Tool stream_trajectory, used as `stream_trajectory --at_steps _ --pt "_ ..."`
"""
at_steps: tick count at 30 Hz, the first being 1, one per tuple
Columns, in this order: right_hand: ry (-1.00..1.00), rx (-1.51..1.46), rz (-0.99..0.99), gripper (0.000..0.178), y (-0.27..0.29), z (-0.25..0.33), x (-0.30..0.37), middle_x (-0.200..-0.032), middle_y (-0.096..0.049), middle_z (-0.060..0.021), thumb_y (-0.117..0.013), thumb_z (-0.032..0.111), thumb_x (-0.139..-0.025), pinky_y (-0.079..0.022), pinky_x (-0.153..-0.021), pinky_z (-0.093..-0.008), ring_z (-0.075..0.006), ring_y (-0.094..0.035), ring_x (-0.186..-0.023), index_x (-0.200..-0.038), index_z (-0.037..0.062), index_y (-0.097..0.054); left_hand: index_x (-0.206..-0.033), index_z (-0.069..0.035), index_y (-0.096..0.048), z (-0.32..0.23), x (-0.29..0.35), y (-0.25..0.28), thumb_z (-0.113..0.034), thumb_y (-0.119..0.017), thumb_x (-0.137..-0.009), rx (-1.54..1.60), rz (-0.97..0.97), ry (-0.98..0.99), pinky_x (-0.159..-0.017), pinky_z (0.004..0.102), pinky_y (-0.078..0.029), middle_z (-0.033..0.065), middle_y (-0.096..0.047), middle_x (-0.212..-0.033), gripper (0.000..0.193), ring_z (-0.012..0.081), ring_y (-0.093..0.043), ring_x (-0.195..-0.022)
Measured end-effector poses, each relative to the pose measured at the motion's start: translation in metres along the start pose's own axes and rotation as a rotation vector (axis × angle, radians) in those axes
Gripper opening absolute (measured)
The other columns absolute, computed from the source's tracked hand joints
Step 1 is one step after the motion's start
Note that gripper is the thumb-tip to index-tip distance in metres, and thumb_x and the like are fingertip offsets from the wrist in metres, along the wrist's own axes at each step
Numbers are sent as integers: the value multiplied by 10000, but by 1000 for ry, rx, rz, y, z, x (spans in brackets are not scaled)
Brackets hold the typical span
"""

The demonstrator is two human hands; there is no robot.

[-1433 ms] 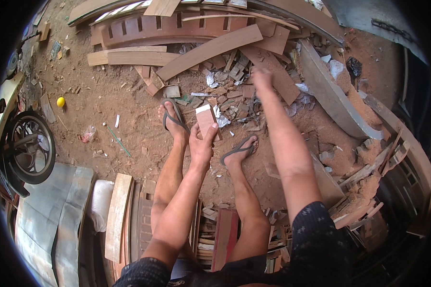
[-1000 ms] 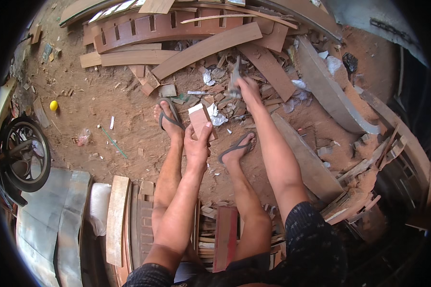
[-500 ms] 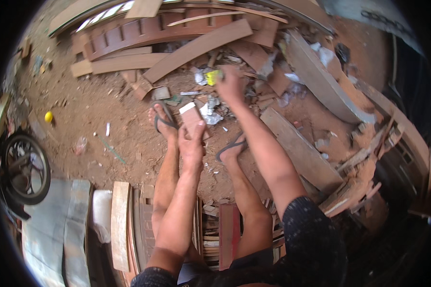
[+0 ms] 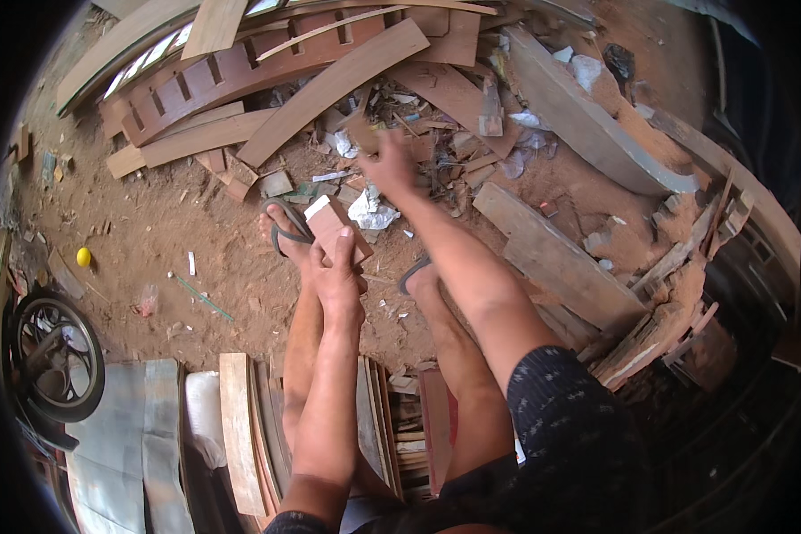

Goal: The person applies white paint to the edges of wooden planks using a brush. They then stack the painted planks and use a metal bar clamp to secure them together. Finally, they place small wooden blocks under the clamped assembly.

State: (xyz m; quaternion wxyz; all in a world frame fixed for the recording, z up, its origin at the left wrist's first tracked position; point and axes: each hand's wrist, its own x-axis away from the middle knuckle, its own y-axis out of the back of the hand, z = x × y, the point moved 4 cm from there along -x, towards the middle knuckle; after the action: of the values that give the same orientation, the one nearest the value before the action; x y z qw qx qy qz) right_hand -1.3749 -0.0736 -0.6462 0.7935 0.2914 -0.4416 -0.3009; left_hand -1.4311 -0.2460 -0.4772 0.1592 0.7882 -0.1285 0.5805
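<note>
My left hand is closed around a small reddish-brown wooden block, its pale end pointing away from me. The thumb lies along the block's top. To the right and farther out, my right hand reaches over the scrap, thumb and fingers spread apart. Just beyond those fingertips is a blurred brownish-yellow piece; whether it still touches them is hard to see. Crumpled white paper lies on the ground between the two hands.
Curved planks and a slotted reddish board lie across the far side. Thick boards rest at right. My sandalled foot stands beside the block. A wheel, grey sheet metal and a yellow ball are at left.
My right hand has shifted left in view and its fingers have spread. The bright yellow thing at its fingertips now appears as a brownish-yellow blur. The left hand keeps the block; the whole view has shifted.
</note>
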Motion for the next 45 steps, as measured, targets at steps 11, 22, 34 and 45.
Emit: stream_trajectory --at_steps 11,22,34,45 --pt "-290 118 86 857 22 -111 4 -1191 -633 -267 -868 378 -721 -479 -994 -484 -450 -592 -1149 -1389 19 -468 -1273 -39 -532 6 -9 8 -408 -701 -937 108 -205 -198 -674 315 -514 84 -645 -1045 526 185 -650 -848" --pt "-382 -84 57 971 8 -142 60 -1342 -554 -252 -838 480 -762 -455 -1027 -447 -366 -567 -1199 -1471 -14 -395 -1299 -18 -510 21 -14 18 -348 -735 -929 225 -212 -179 -599 252 -476 59 -646 -950 544 115 -608 -728" --pt "-367 -544 -242 814 -5 -74 68 -1425 -480 -263 -784 340 -841 -438 -1043 -448 -404 -554 -1210 -1448 -38 -394 -1313 27 -487 -3 -21 86 -328 -644 -995 613 -347 -409 -906 355 -536 160 -607 -1231 502 238 -637 -1084" --pt "436 135 588 531 -150 77 80 -1181 -665 -204 -540 70 -911 -546 -907 -458 -343 -676 -1056 -1427 191 -504 -1334 5 -479 -1 -20 121 -363 -644 -990 826 -374 -369 -837 355 -552 139 -606 -1184 530 227 -645 -1039"
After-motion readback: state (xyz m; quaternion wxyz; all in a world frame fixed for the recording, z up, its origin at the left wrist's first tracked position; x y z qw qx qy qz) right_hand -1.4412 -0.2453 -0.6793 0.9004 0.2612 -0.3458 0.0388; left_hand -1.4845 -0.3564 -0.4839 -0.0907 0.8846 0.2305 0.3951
